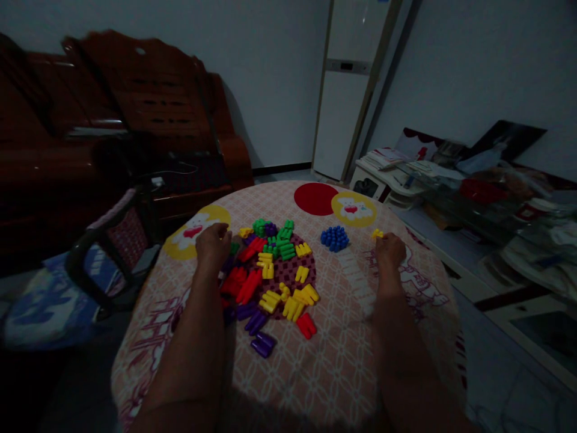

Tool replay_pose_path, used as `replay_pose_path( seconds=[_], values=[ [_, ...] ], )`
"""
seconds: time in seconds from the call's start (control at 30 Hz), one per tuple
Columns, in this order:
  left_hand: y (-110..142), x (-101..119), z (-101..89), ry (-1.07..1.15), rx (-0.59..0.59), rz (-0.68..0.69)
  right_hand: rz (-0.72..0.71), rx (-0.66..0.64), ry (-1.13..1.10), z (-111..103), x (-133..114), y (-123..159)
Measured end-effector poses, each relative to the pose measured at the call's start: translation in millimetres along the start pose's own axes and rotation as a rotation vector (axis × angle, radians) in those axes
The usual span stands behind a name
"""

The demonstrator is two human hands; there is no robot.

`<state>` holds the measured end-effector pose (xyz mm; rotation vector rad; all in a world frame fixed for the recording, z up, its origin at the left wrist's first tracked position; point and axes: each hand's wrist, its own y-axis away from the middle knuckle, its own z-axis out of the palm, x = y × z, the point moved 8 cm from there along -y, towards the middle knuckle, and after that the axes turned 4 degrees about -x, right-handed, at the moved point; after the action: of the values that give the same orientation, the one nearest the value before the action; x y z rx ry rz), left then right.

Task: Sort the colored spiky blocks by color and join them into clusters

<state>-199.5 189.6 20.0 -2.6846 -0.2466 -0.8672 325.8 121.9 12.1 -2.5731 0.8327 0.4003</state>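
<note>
My right hand [391, 249] is at the right side of the round table, its fingers closed on a small yellow plastic building block [377, 233]. A cluster of blue blocks [335, 239] stands to the left of that hand. My left hand [213, 245] is at the left edge of a loose pile, with its fingers curled in; whatever they may hold is hidden. The pile has green blocks [283, 248], red blocks [249, 286], yellow blocks [294, 308] and purple blocks [263, 344], lying in loose colour groups. My left forearm covers part of the pile's left side.
A patterned cloth [333, 361] covers the table. Left of it stands a chair [121, 240], with a wooden sofa [148, 96] behind. A cluttered low cabinet [469, 252] runs along the right. A tall white air conditioner [342, 114] stands at the back.
</note>
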Motion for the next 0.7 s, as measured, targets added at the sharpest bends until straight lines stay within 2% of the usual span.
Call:
replay_pose_path(
  seconds=[0.07, 0.13, 0.27, 0.37, 0.5, 0.6, 0.7],
  values=[
    [-1.6, -0.6, 10.7, -0.007, -0.064, 0.0, 0.027, -0.004, -0.02, -3.7, 0.3, -0.3],
    [-2.5, 3.6, 23.7, -0.002, -0.143, 0.017, 0.029, 0.052, -0.074, -15.5, -5.5, 0.9],
    [-1.8, 18.0, 44.4, -0.041, -0.245, 0.102, -0.08, 0.156, -0.246, -41.3, -33.2, 5.7],
    [-0.8, 18.1, 45.9, -0.09, -0.231, 0.109, -0.16, 0.169, -0.366, -49.4, -52.8, 9.0],
    [2.7, 19.0, 33.4, -0.048, -0.175, 0.094, -0.248, 0.125, -0.577, -46.0, -74.7, 16.4],
    [12.2, 47.4, 20.7, 0.134, -0.133, 0.195, -0.305, -0.007, -0.759, -37.3, -98.4, 28.9],
    [33.4, 97.9, 18.0, 0.346, -0.195, 0.381, -0.391, -0.201, -0.878, -30.7, -131.7, 51.5]
  ],
)
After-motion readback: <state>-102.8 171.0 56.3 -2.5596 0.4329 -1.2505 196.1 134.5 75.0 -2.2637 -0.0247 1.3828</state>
